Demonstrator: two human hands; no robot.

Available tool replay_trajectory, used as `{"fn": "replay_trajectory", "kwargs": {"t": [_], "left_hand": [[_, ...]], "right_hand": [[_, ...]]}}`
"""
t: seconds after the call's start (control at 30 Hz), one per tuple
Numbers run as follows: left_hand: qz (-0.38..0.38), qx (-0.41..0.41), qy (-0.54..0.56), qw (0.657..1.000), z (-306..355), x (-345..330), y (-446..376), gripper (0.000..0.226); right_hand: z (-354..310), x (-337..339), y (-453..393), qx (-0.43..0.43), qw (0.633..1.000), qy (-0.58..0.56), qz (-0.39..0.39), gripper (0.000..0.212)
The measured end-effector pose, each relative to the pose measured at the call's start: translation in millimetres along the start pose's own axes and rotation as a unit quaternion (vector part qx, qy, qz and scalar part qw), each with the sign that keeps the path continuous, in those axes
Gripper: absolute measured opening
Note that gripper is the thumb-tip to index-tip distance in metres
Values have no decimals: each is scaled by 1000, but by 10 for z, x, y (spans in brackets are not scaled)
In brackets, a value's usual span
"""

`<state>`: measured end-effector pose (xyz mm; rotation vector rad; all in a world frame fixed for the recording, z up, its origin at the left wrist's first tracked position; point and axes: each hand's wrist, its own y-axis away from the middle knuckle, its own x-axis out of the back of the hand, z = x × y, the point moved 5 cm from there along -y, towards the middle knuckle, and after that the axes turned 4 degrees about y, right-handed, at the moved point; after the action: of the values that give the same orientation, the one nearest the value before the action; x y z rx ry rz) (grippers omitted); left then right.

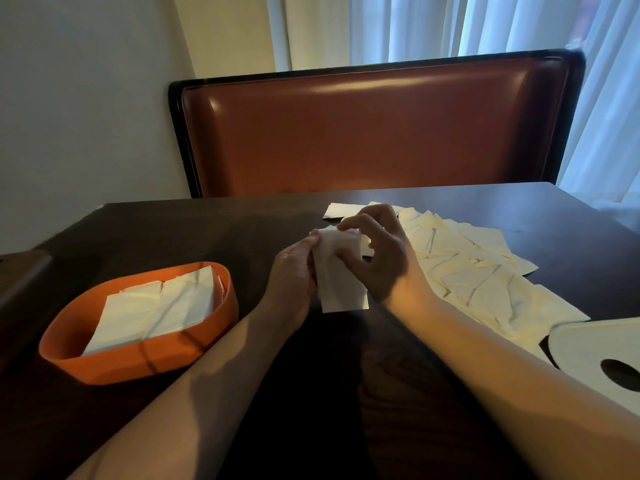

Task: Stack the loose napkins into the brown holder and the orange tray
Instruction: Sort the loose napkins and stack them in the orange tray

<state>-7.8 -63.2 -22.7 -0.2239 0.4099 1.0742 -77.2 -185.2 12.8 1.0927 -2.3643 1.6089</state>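
Note:
Over the middle of the dark table, both hands hold one small stack of white napkins (341, 271) upright. My left hand (294, 271) grips its left edge. My right hand (377, 251) curls over its top and right side. The orange tray (138, 362) sits at the left with a pile of white napkins (156, 306) inside. Several loose napkins (478, 271) lie spread over the table to the right of my hands. A dark brown object (20, 282) at the far left edge may be the brown holder; I cannot tell.
A white flat piece with a round hole (602, 355) lies at the right edge of the table (311, 393). A brown leather bench back (374, 133) stands behind the table, with curtains (485, 26) beyond it.

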Motion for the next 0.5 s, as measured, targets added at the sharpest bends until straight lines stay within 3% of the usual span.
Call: {"fn": "replay_trajectory", "kwargs": {"t": [0.23,0.5], "left_hand": [[9,0,-1,1000,-4,12,-15,34],[-6,-2,-42,999,-10,28,-20,38]], "right_hand": [[56,-62,10,19,998,58,-14,22],[60,8,-14,-36,999,-33,-6,8]]}}
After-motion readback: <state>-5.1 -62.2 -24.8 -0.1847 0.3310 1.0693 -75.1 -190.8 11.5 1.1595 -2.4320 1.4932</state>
